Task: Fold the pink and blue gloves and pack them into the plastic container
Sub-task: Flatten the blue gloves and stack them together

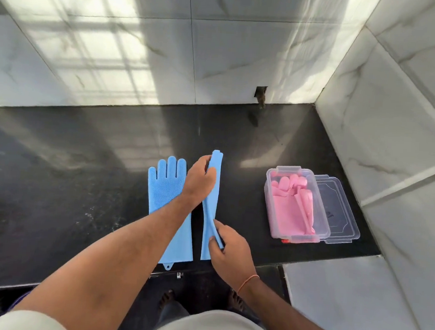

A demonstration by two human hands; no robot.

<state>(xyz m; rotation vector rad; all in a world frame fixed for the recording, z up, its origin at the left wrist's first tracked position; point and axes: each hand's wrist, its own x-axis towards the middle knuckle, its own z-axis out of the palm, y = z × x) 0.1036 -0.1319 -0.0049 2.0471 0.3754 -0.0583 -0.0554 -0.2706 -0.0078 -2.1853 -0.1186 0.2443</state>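
Blue glove [213, 190] at frame centre runs lengthwise up the dark counter [82, 154], folded narrow. The left hand [201, 180] pinches its finger end, the right hand [227, 246] its cuff; the container [296, 205] lies right, nearer the right hand.
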